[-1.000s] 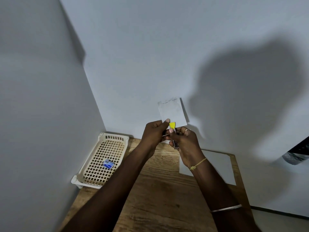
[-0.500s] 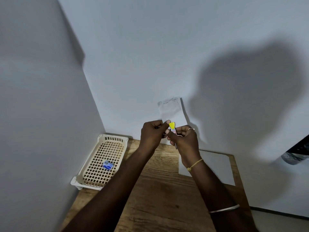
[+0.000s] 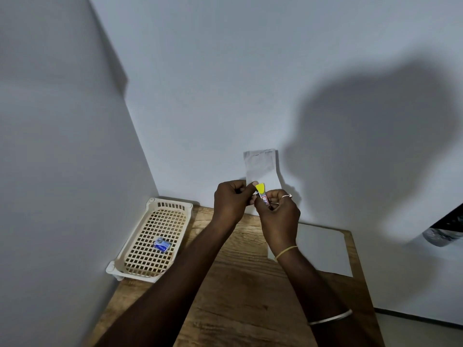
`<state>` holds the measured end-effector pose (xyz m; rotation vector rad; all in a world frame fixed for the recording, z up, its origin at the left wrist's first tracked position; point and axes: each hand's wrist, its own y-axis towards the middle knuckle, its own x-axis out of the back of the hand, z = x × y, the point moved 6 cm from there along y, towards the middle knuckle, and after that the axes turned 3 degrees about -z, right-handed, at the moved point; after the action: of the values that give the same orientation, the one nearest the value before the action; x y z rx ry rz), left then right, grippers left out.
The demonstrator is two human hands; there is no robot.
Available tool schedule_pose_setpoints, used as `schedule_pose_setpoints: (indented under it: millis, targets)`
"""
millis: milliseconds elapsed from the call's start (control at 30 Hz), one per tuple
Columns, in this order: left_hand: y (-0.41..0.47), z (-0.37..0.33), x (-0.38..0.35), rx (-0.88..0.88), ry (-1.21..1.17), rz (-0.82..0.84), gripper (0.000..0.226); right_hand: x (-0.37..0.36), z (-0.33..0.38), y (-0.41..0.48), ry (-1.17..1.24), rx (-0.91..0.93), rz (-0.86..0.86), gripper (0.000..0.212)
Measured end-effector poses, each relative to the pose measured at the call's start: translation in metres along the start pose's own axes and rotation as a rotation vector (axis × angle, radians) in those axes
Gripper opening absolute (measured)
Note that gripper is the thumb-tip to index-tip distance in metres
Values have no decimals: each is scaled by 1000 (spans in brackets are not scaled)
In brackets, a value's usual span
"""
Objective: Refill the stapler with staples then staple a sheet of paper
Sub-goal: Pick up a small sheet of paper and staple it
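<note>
Though its print is too small to read, a small blue staple box (image 3: 162, 244) lies in the cream plastic lattice tray (image 3: 172, 204) at the left edge of the brown wooden bench (image 3: 238, 296). Above the bench's far edge, the left hand (image 3: 230, 200), fingers curled, pinches a narrow white paper strip (image 3: 260, 166) whose lower end is hidden. Fingers cover most of the small metal stapler (image 3: 261, 192); its long axis stands near upright, yellow tip up toward the wall, gripped by the right hand (image 3: 278, 214). A white sheet (image 3: 323, 249) lies on the bench's right side. Beyond that edge, a dark object (image 3: 446, 231) is cut off.
</note>
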<state>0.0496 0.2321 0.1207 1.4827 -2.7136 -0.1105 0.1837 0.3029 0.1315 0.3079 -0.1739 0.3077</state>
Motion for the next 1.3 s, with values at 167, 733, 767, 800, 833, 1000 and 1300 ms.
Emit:
schedule_pose_setpoints:
  millis: [167, 733, 767, 800, 833, 1000, 1300]
  targets:
    - [-1, -5, -3, -65, 98, -2, 49, -1, -4, -2, -11, 25, -25, 17]
    - [-14, -4, -9, -113, 146, -48, 43, 0, -9, -16, -76, 180, -65, 16]
    - [-16, -4, -8, -115, 154, -58, 45, -1, -10, -16, -85, 185, -66, 11]
    - [-17, -3, -8, -117, 154, -67, 46, 0, -12, -16, -95, 189, -69, 6]
    - [-17, -2, -7, -117, 150, -76, 45, 0, -13, -15, -105, 193, -71, 9]
    - [-15, 2, -3, -108, 170, -74, 44, -3, -15, -13, -143, 205, -12, 15]
    - [-12, 5, -1, -11, 49, -57, 50, -3, -25, -12, -75, 86, 61, 24]
